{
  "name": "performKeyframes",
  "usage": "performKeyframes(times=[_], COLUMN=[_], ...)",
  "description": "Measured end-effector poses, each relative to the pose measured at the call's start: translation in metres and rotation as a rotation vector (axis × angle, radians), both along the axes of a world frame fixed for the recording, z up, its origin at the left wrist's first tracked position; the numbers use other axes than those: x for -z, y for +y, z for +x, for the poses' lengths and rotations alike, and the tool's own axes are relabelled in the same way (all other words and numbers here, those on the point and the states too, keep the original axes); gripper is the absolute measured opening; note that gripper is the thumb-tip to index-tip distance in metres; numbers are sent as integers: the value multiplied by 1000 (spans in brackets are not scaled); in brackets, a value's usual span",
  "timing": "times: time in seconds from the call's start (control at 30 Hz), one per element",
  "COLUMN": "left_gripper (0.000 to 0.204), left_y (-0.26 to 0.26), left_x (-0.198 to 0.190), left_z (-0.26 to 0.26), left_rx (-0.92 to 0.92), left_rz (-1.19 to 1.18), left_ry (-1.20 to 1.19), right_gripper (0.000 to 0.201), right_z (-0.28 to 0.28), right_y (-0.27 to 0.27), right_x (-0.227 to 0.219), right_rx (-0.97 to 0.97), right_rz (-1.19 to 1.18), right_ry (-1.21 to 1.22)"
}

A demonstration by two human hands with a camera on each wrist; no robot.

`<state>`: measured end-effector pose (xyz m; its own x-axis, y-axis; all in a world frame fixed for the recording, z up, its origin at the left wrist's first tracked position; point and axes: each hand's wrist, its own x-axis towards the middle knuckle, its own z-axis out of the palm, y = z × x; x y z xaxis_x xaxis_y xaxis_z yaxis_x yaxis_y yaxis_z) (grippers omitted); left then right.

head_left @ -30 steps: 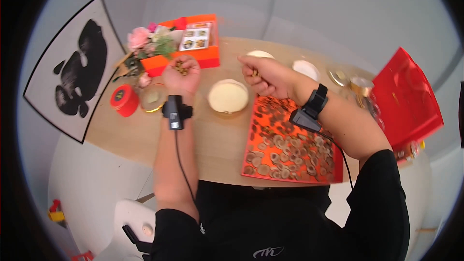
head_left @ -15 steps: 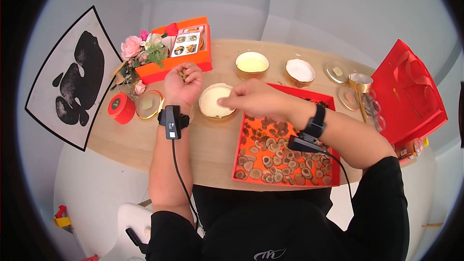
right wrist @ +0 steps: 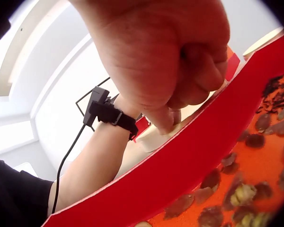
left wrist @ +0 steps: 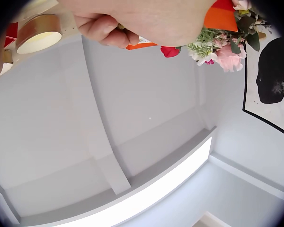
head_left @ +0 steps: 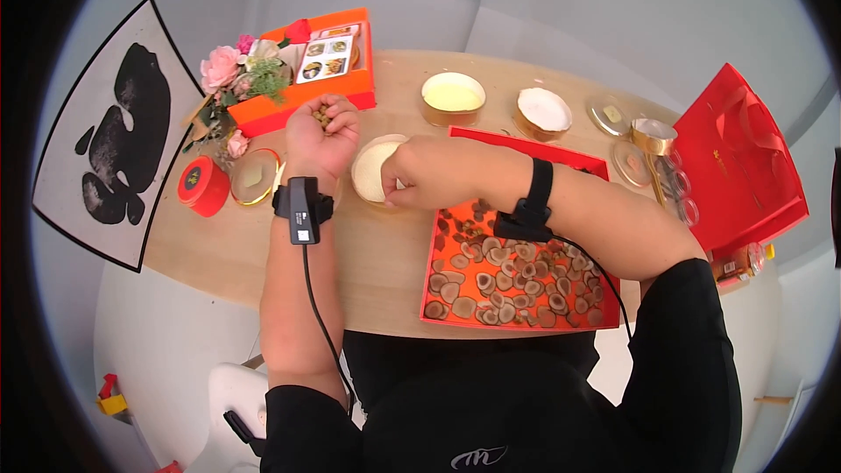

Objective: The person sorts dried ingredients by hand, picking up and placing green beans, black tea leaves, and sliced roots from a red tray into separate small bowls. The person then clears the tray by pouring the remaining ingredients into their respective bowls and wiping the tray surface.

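My left hand (head_left: 324, 136), palm up, curls its fingers round several small brownish-green pieces (head_left: 322, 114), which look like dried buds or nuts. My right hand (head_left: 420, 173) reaches across to the left, over the near rim of a round gold-sided tub (head_left: 370, 162) with a pale cream filling. Its fingers are curled, the thumb and fingertips pointing down at the tub. In the right wrist view the curled right fingers (right wrist: 201, 75) hide what lies inside them. The red tray (head_left: 431, 298) of dried brown slices (head_left: 517, 285) lies under the right forearm.
Two more gold tubs, one yellow inside (head_left: 451, 96) and one white inside (head_left: 543, 112), stand at the back. An orange box (head_left: 302, 103) with flowers (head_left: 223, 70) is behind the left hand. A red canister (head_left: 203, 186) stands left; a red bag (head_left: 745, 166) stands right.
My right hand, palm turned up with small brown pieces in it a second ago, has turned over and moved left and down to the cream tub. The left hand keeps its pieces, almost in place.
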<state>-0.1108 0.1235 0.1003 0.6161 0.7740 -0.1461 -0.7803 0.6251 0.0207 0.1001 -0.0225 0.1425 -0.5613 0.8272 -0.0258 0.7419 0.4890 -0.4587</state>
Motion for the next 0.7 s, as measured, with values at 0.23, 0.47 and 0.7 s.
performKeyframes(times=[0.23,0.47,0.7], left_gripper=[18,18,14], left_y=[0,3,1], left_x=[0,3,2], left_z=[0,-2,0], left_rx=[-8,-4,-10], left_rz=[43,66,15], left_ry=[52,34,40], right_gripper=[33,23,28], right_z=[1,20,19], right_y=[-5,4,16], right_x=[-12,-27,-21], right_rx=[77,89,117], right_rz=[-50,-9,73], right_ry=[-128,-163,-199])
